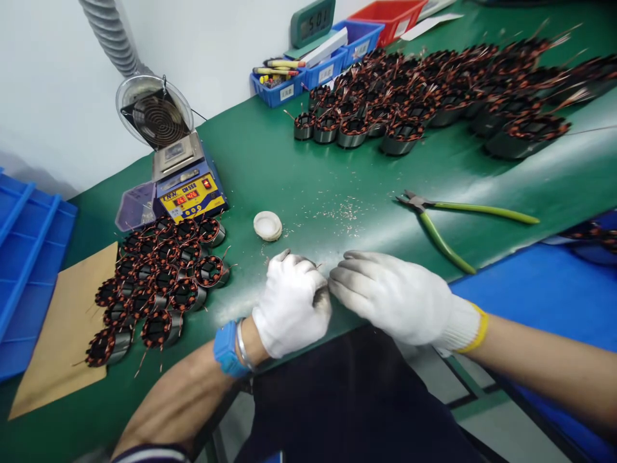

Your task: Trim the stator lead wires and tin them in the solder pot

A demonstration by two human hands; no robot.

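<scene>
Two gloved hands at the near edge of a green workbench [270, 161]. Close finger work of this kind is probably best done with the forearms steady and the fingertips low over the bench, so that fine copper leads are not bent. Care is also advisable with the white round tub [268, 225], just beyond the left knuckles and easily knocked, and with the loose wire clippings [348, 212], which could cling to the gloves.

The left hand [294, 305] is curled, its fingers drawn in toward the palm; the right hand [395, 296] lies flatter, palm down, fingers extended and together, tips close to the left. Whether either grips anything cannot be told — the gloves hide what lies beneath. Both forearms enter from the near side, angled inward.

The wire-wound stators [166, 276] stand at left, in front of the solder pot [190, 196]; the green-handled diagonal cutters [418, 202] lie splayed at right, beyond the right hand.
</scene>
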